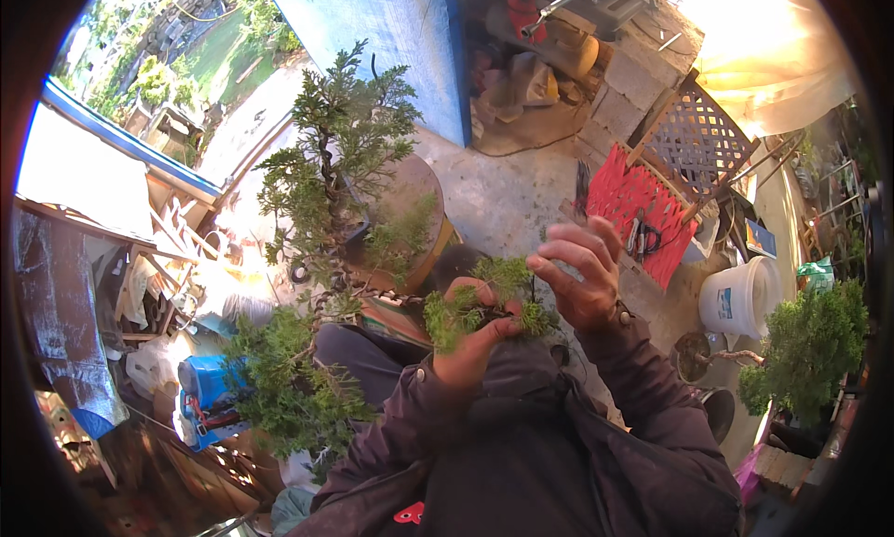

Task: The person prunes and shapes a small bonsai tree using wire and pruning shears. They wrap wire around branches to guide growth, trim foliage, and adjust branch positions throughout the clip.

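Note:
A juniper bonsai tree (328, 153) with a twisted dark trunk rises left of centre in a pot on a round stand (412, 181). One of its branches reaches right across my lap and ends in green foliage tufts (506, 278). Around this branch end my left hand (471, 341) is closed, thumb and fingers pinching it. Raised just right of the foliage is my right hand (583, 275), slightly blurred, its fingers curled and apart, with no tool visible in it. More juniper foliage (293, 383) hangs low beside my left sleeve.
A red woven seat (639, 215) with hand tools on it stands at the right, near a white bucket (740, 296) and another juniper (810, 355). A blue container (206, 383) lies at the left. Concrete blocks (621, 93) and a blue panel (391, 41) are beyond.

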`<state>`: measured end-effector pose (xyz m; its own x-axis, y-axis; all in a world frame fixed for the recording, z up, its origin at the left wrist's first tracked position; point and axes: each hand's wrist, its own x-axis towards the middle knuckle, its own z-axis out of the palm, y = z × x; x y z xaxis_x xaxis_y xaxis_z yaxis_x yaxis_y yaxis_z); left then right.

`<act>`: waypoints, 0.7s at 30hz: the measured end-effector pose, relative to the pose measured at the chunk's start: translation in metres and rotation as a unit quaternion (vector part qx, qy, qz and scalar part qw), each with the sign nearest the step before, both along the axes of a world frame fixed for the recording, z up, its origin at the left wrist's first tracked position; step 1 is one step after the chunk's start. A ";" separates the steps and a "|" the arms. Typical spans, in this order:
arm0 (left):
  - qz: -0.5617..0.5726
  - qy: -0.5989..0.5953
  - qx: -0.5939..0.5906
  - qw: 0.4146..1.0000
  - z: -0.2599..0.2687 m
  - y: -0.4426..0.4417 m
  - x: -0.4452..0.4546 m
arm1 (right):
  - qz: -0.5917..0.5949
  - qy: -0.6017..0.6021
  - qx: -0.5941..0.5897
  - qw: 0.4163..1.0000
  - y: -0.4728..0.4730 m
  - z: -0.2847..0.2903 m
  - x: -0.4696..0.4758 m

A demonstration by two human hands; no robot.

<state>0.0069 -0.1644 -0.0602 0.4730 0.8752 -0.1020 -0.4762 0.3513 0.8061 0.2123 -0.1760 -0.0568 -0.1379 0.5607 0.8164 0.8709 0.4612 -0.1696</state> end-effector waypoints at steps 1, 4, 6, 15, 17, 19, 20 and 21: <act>0.006 -0.017 0.018 1.000 0.001 0.000 0.001 | 0.042 0.023 -0.007 0.999 0.004 -0.004 -0.001; 0.039 -0.053 -0.067 0.996 0.004 0.000 0.003 | 0.091 0.130 -0.110 0.981 0.001 -0.019 -0.016; 0.057 -0.041 -0.072 0.995 0.004 0.001 0.002 | 0.096 0.208 -0.164 0.960 -0.015 -0.024 -0.032; 0.027 -0.066 -0.015 0.997 -0.010 0.001 0.001 | 0.191 0.623 -0.530 0.543 -0.077 0.021 -0.030; 0.016 -0.086 -0.009 0.996 -0.011 0.003 0.000 | 0.220 0.703 -0.552 0.390 -0.077 0.030 -0.026; 0.034 -0.104 -0.003 0.994 -0.011 0.003 -0.001 | 0.270 0.757 -0.534 0.262 -0.076 0.035 -0.028; 0.044 -0.077 -0.016 0.996 -0.010 0.006 -0.002 | 0.270 0.768 -0.528 0.242 -0.072 0.035 -0.030; 0.053 -0.046 -0.031 0.997 -0.009 0.007 -0.005 | 0.283 0.782 -0.514 0.211 -0.070 0.034 -0.034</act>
